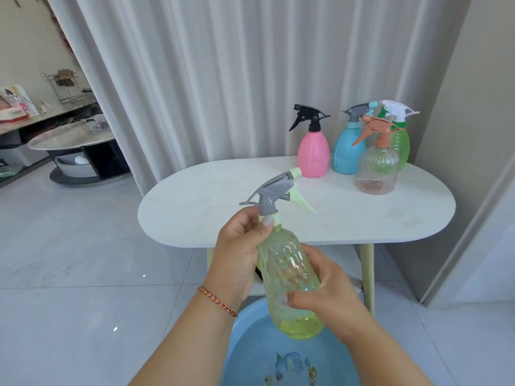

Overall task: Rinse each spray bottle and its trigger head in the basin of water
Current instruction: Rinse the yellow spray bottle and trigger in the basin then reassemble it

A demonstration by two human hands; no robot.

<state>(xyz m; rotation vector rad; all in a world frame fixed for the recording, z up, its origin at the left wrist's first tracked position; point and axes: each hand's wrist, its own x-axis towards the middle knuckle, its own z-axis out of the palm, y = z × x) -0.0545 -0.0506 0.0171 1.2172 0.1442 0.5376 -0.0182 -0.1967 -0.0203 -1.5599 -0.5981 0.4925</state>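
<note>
Midway above the blue basin (245,316), I hold the yellow-green spray bottle (289,280) tilted, its grey trigger head (271,193) uppermost. My left hand (239,252) curls round the bottle's neck, thumb pressed just under the collar; my right hand (326,291) wraps the lower body. Behind, on the white oval table (209,204), stand pink (312,154), blue (347,151), green (401,146) and clear (376,171) spray bottles.

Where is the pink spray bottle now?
The pink spray bottle stands upright at the back of the white table, left of the blue bottle.
</note>
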